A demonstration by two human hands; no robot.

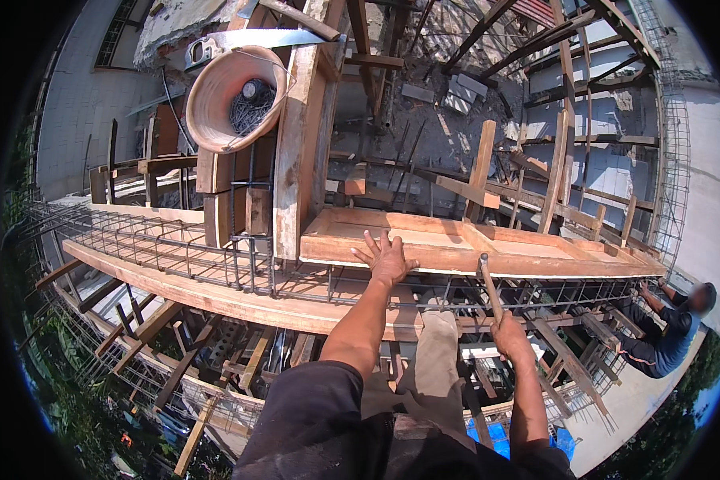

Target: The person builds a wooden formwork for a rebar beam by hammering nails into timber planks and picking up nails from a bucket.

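Note:
My left hand rests with spread fingers on the near edge of a long wooden formwork frame, which has crosspieces inside. In my right hand is a hammer held by its wooden handle, its head at the frame's outer face. Beneath and beside the frame runs a rebar cage along a long plank. Up at the upper left, a clay-coloured bucket holds loose nails, with a handsaw lying just behind it.
A co-worker crouches at the far right, hands near the frame's end. An upright timber form stands left of the frame. Open scaffold timbers and rebar lie below me; concrete blocks lie on the lower floor beyond.

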